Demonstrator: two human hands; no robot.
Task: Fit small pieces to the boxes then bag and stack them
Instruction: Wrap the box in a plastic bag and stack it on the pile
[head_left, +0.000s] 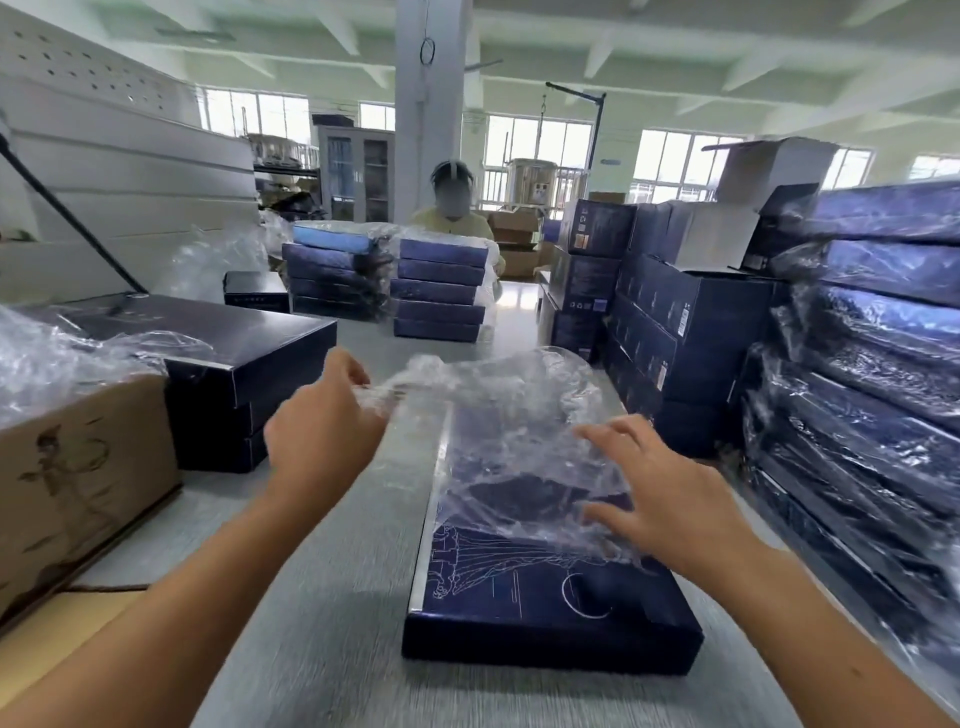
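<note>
A flat dark blue box with white line art lies on the grey table in front of me. A clear plastic bag is drawn over its far half, and the near half is bare. My left hand pinches the bag's upper left edge, lifted above the table. My right hand rests with spread fingers on the bag at the box's right side.
Bagged blue boxes are piled high at the right. Two more piles stand at the far end, with a person behind them. At the left sit dark boxes and a brown carton holding plastic bags.
</note>
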